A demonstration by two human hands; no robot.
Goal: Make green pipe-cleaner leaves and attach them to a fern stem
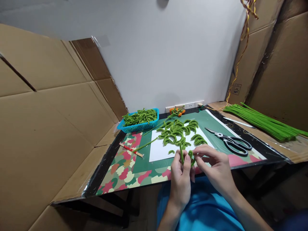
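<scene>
Green pipe cleaners (181, 153) stick up from my left hand (180, 176), whose fingers and thumb are closed around them in front of the table's near edge. One of them is bent into a loop. My right hand (214, 166) is beside it, thumb and forefinger pinched at the right side of the same pieces; its fingertips partly hide what they grip. Just beyond my hands, many short curved green pipe cleaner pieces (176, 128) lie in a loose heap on a white sheet (158, 154).
Scissors (231, 141) lie partly open on the green mat (141, 163) at right. Beyond them is a bundle of long green pipe cleaners (264, 123). A blue basket (141, 127) of green pieces stands back left. Chopsticks in a red wrapper (131, 150) lie at left. Cardboard walls (48, 128) flank the table.
</scene>
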